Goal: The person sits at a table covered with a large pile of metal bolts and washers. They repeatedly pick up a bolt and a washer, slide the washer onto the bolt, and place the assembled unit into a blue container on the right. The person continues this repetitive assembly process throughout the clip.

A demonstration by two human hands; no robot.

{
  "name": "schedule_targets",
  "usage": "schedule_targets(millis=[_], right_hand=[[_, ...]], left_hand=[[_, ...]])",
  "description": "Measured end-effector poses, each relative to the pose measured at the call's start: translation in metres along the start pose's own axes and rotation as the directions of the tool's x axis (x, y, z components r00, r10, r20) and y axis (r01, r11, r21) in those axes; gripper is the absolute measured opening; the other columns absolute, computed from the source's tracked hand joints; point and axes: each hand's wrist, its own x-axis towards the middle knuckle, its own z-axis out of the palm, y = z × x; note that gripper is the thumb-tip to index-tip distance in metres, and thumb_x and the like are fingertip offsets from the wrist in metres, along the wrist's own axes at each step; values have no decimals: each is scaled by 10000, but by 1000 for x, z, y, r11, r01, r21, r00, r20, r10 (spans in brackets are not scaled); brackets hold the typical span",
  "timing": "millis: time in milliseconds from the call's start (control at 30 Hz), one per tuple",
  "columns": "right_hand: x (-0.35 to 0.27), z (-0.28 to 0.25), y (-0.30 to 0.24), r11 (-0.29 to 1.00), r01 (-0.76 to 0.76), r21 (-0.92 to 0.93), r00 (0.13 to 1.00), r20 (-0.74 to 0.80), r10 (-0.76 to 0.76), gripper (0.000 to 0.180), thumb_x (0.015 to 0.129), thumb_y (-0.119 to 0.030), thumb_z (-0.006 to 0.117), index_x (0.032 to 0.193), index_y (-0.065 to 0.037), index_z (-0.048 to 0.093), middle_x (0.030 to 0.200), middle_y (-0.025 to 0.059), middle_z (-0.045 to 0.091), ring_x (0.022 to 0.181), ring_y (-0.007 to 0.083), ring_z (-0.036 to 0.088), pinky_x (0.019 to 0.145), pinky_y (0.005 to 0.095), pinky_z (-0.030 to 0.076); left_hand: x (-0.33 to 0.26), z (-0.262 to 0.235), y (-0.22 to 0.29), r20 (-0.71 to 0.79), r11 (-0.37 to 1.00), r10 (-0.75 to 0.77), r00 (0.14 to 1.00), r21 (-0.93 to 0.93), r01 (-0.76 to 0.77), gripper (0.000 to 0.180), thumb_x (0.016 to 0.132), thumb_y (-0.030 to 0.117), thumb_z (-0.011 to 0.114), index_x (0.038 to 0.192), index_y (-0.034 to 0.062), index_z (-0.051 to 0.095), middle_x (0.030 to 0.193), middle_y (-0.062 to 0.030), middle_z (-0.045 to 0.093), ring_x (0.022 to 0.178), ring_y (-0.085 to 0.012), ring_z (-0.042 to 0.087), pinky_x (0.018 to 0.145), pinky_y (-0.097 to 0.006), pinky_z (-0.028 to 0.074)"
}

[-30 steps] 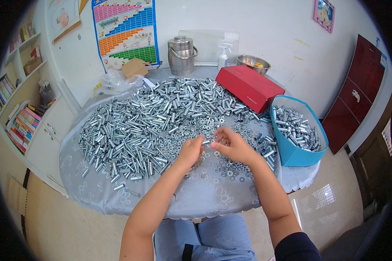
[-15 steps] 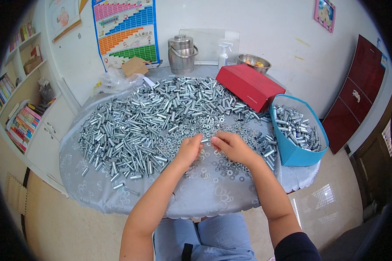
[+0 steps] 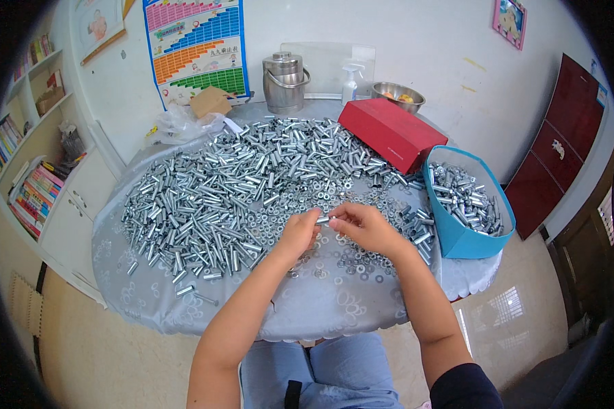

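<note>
My left hand [image 3: 299,233] and my right hand [image 3: 361,226] meet over the middle of a round table [image 3: 320,310] covered in a pale patterned cloth. Together they pinch a short silver metal sleeve [image 3: 323,219] between their fingertips. A large heap of similar silver sleeves [image 3: 239,184] spreads across the table's left and far side. Loose flat washers [image 3: 351,262] lie scattered under and in front of my hands. A blue bin [image 3: 467,238] holding several sleeves stands at the right edge.
A red box [image 3: 389,133] lies at the back right, beside a steel pot [image 3: 284,82], a spray bottle [image 3: 350,83] and a metal bowl [image 3: 397,95]. A bookshelf [image 3: 31,170] stands left; a dark red cabinet [image 3: 559,143] stands right. My blue-clad knees [image 3: 320,371] are under the table.
Both hands stay at the table's middle. The fingertips have drawn closer together around the small sleeve; the right hand shifted slightly toward me.
</note>
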Motion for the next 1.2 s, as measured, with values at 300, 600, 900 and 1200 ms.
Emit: schedule_targets(millis=[300, 600, 900, 1200], right_hand=[[0, -1, 2, 997, 14, -75, 999, 38, -11, 243, 872, -229, 532, 813, 3, 576, 677, 42, 563, 600, 84, 502, 564, 239, 415], [0, 2, -2, 976, -216, -26, 966, 138, 218, 427, 906, -334, 456, 657, -4, 562, 546, 30, 512, 524, 93, 500, 523, 242, 404], [1, -5, -7, 935, -353, 21, 908, 248, 337, 496, 905, -391, 430, 658, 7, 592, 569, 29, 537, 533, 90, 478, 535, 233, 394], [4, 4, 5, 980, -150, 128, 985, 104, 137, 383, 867, -336, 529, 724, 12, 601, 592, 32, 553, 545, 93, 488, 518, 243, 404]], left_hand=[[-4, 4, 3, 1, 1000, -25, 1000, 7, 25, 353, 863, 356, 457, 598, 134, 386, 512, 66, 307, 420, -53, 252, 390, -232, 193], [-3, 4, 1, 9, 1000, -7, 1000, 15, 7, 365, 869, 361, 454, 588, 141, 379, 499, 74, 296, 413, -49, 237, 384, -232, 185], [-4, 5, -1, 10, 987, 63, 998, 146, -64, 401, 860, 360, 450, 643, 35, 536, 502, 3, 432, 409, -78, 352, 396, -242, 263], [4, -2, -6, 20, 998, 39, 999, 47, -40, 381, 833, 342, 460, 601, 44, 511, 498, 4, 434, 402, -73, 351, 372, -247, 259]])
